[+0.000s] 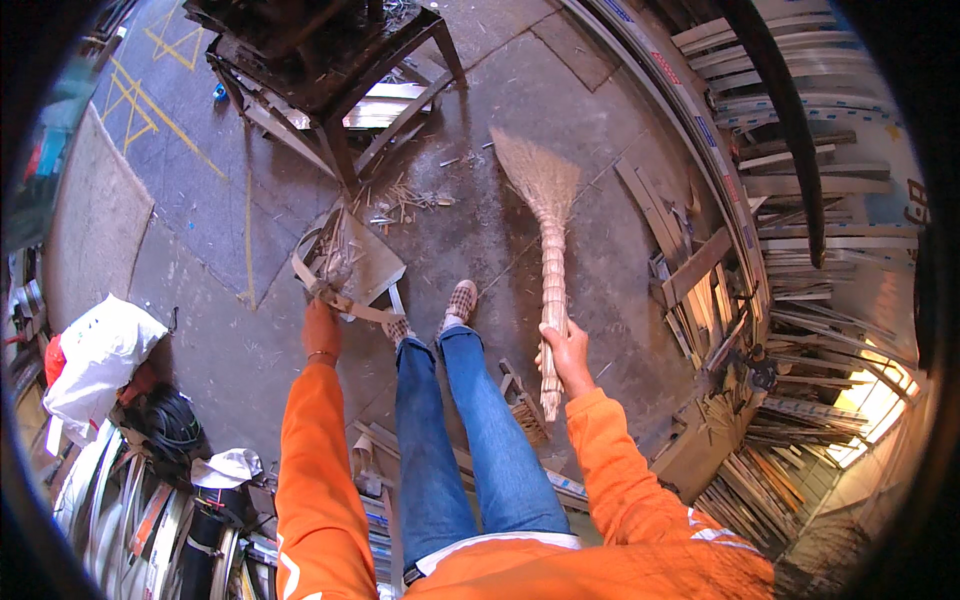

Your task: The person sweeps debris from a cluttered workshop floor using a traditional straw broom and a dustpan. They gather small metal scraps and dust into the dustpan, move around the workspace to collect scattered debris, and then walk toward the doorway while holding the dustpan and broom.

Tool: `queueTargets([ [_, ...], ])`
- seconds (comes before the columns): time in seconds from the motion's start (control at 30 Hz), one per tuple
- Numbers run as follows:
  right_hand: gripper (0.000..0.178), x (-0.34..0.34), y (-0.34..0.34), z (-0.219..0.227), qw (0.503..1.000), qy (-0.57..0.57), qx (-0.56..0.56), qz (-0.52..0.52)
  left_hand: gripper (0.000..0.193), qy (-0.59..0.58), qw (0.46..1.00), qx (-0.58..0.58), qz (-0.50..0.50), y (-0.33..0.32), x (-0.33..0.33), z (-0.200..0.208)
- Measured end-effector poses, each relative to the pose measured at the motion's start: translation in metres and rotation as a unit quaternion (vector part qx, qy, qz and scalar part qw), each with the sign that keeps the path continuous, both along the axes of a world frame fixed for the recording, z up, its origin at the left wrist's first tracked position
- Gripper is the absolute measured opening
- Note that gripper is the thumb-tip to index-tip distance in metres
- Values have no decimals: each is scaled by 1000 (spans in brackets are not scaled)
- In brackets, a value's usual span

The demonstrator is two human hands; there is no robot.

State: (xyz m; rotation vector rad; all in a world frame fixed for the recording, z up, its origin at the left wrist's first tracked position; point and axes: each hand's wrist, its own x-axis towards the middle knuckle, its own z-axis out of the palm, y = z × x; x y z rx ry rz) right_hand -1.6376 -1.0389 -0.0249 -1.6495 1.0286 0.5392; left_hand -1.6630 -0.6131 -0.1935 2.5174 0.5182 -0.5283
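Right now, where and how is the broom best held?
Probably by the handle, near its free end, from the person's right, wrapping around it as the right hand does. The broom has its narrow handle toward the person, while its wide bristles fan out at the far end.

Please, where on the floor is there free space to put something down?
Mostly bare floor shows right of the broom, up to the wooden boards, and left of the orange left sleeve, up to the white bag. It is crowded with scraps around the table leg and dustpan, and with strips at lower left.
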Motion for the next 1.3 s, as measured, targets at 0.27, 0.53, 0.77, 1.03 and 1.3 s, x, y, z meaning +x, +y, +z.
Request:
queueTargets([
  [0.27,42,-62,-18,4,991,15,-43,123,23,11,1000,17,-11,-6,2,5],
  [0.53,45,-45,16,44,991,-12,-4,134,19,54,998,19,9,-10,13,21],
  [0.77,52,9,46,-4,968,-16,-119,218,19,37,999,22,4,-10,9,15],
  [1.03,52,-83,4,45,944,-62,-129,299,21,26,999,33,-9,-4,2,12],
  [1.3,20,-81,-36,51,995,87,38,-1,20,13,1000,15,6,-5,-1,-1],
])
